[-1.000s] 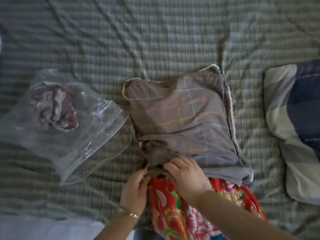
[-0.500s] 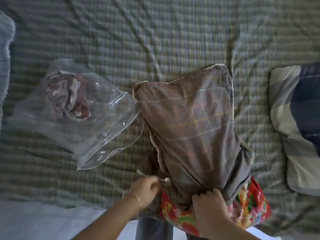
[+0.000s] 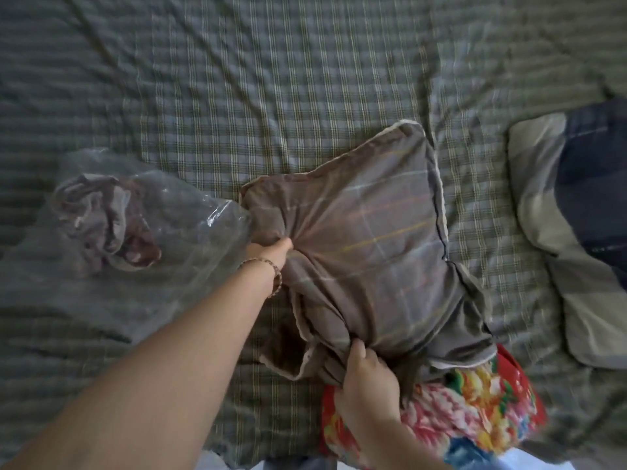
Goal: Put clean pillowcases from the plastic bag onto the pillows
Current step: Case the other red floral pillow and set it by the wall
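A brown checked pillowcase (image 3: 359, 239) covers most of a red floral pillow (image 3: 451, 415), whose near end still sticks out at the bottom. My left hand (image 3: 271, 257) reaches far forward and grips a bunch of the pillowcase cloth near its left side. My right hand (image 3: 364, 381) grips the gathered open end of the pillowcase at the pillow's near end. A clear plastic bag (image 3: 176, 239) lies to the left with a crumpled brownish pillowcase (image 3: 105, 225) inside.
Everything lies on a bed with a green-grey checked sheet (image 3: 271, 96). A second pillow (image 3: 576, 225) in a navy and beige cover rests at the right edge. The bed's near edge runs along the bottom of the view.
My left hand has let go of the open end and moved up to grip the pillowcase's left side. The pillowcase has slid further over the floral pillow. My right hand stays at the near end.
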{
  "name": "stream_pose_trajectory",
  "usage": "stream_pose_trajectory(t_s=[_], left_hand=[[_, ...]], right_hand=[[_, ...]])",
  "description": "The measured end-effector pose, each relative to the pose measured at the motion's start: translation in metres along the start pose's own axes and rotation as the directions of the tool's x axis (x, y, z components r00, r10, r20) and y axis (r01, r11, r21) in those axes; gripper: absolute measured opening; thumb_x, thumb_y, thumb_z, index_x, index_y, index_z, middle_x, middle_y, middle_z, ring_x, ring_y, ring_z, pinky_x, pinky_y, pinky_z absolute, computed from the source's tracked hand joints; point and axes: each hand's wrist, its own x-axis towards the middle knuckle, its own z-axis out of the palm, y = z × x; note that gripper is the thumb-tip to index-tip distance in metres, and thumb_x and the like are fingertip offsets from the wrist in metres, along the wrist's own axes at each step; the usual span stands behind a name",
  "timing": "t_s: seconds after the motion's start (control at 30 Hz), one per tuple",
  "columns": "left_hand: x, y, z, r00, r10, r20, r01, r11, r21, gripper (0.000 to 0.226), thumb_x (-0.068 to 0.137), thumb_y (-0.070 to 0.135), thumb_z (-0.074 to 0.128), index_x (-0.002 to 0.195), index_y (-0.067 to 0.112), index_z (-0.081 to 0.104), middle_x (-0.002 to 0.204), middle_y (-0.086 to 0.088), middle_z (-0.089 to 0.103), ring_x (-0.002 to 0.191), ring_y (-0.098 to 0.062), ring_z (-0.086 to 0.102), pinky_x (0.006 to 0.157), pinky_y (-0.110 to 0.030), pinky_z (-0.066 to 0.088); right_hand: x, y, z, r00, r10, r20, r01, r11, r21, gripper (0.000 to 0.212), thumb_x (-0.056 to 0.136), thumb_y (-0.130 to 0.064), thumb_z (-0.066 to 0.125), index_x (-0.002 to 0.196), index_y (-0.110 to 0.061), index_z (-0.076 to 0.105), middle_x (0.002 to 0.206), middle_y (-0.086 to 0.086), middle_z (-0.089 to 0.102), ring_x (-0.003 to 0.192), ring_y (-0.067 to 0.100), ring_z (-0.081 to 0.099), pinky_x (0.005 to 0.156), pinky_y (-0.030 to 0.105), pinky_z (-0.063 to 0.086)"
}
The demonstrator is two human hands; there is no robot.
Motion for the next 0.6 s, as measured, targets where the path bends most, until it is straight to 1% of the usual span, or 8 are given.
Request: stream_pose_trajectory(t_s=[0.03, 0.1, 0.2, 0.3, 0.37, 0.43, 0.5, 0.6], left_hand=[[-0.005, 0.004, -0.006, 1.000, 0.021, -0.012, -0.021, 1.000, 0.009, 0.063, 0.076, 0.030, 0.066, 0.128, 0.000, 0.047, 0.125, -0.016, 0.055, 0.108, -0.032, 0.056, 0.092, -0.038, 0.047], [-0.029, 0.018, -0.014, 0.994, 0.104, -0.039, -0.103, 0.994, 0.029, 0.057, 0.078, 0.029, 0.064, 0.124, 0.001, 0.046, 0.122, -0.015, 0.055, 0.105, -0.031, 0.056, 0.089, -0.038, 0.046], [-0.088, 0.046, -0.023, 0.955, 0.274, -0.116, -0.277, 0.961, -0.010, 0.050, 0.081, 0.022, 0.064, 0.120, 0.003, 0.040, 0.116, -0.008, 0.052, 0.095, -0.024, 0.052, 0.078, -0.032, 0.039], [-0.148, 0.084, -0.032, 0.881, 0.433, -0.190, -0.454, 0.888, -0.079, 0.050, 0.081, 0.017, 0.063, 0.120, 0.003, 0.035, 0.104, 0.000, 0.043, 0.087, -0.014, 0.044, 0.072, -0.022, 0.032], [-0.187, 0.107, -0.034, 0.830, 0.503, -0.241, -0.537, 0.838, -0.098, 0.054, 0.079, 0.017, 0.065, 0.120, 0.004, 0.033, 0.103, 0.002, 0.042, 0.086, -0.014, 0.047, 0.073, -0.024, 0.035], [-0.219, 0.122, -0.026, 0.767, 0.593, -0.246, -0.627, 0.773, -0.091, 0.052, 0.075, 0.016, 0.068, 0.111, 0.008, 0.032, 0.091, 0.006, 0.046, 0.077, -0.012, 0.052, 0.073, -0.021, 0.036], [-0.246, 0.131, -0.006, 0.730, 0.663, -0.166, -0.680, 0.728, -0.085, 0.047, 0.075, 0.014, 0.067, 0.101, 0.015, 0.028, 0.078, 0.012, 0.043, 0.063, -0.004, 0.047, 0.067, -0.019, 0.035], [-0.258, 0.131, 0.042, 0.775, 0.610, 0.163, -0.590, 0.792, -0.161, 0.034, 0.075, 0.008, 0.062, 0.090, 0.023, 0.035, 0.077, 0.003, 0.055, 0.067, -0.021, 0.061, 0.071, -0.037, 0.054]], right_hand=[[0.000, 0.004, -0.012, 1.000, -0.031, 0.004, 0.031, 0.999, 0.033, 0.050, 0.072, -0.024, 0.065, 0.115, -0.011, 0.045, 0.107, 0.006, 0.061, 0.098, 0.028, 0.060, 0.076, 0.033, 0.047], [-0.008, 0.016, -0.038, 0.997, -0.072, 0.017, 0.069, 0.986, 0.152, 0.035, 0.076, -0.024, 0.058, 0.108, -0.018, 0.048, 0.104, 0.001, 0.063, 0.100, 0.025, 0.060, 0.076, 0.029, 0.046], [-0.035, 0.036, -0.094, 0.987, -0.149, 0.067, 0.119, 0.934, 0.337, 0.024, 0.065, -0.015, 0.061, 0.085, -0.024, 0.052, 0.074, -0.007, 0.061, 0.074, 0.016, 0.060, 0.057, 0.023, 0.044], [-0.056, 0.058, -0.149, 0.945, -0.262, 0.195, 0.125, 0.843, 0.523, 0.026, 0.049, -0.005, 0.059, 0.072, -0.017, 0.058, 0.044, -0.010, 0.048, 0.041, 0.004, 0.045, 0.039, 0.019, 0.031], [-0.071, 0.072, -0.178, 0.895, -0.344, 0.284, 0.093, 0.767, 0.635, 0.036, 0.038, 0.002, 0.053, 0.071, -0.011, 0.060, 0.048, -0.002, 0.049, 0.045, 0.012, 0.044, 0.042, 0.019, 0.026], [-0.079, 0.086, -0.198, 0.838, -0.386, 0.386, -0.052, 0.647, 0.760, 0.041, 0.035, 0.010, 0.046, 0.071, -0.004, 0.061, 0.056, 0.009, 0.055, 0.050, 0.021, 0.051, 0.041, 0.017, 0.032], [-0.074, 0.109, -0.211, 0.773, -0.442, 0.456, -0.186, 0.530, 0.828, 0.043, 0.040, 0.016, 0.042, 0.070, 0.000, 0.068, 0.063, 0.017, 0.064, 0.055, 0.027, 0.062, 0.046, 0.023, 0.048], [-0.043, 0.162, -0.208, 0.889, -0.179, 0.422, -0.271, 0.537, 0.799, 0.042, 0.069, 0.021, 0.051, 0.096, -0.004, 0.071, 0.090, 0.025, 0.069, 0.077, 0.031, 0.067, 0.071, 0.040, 0.057]])
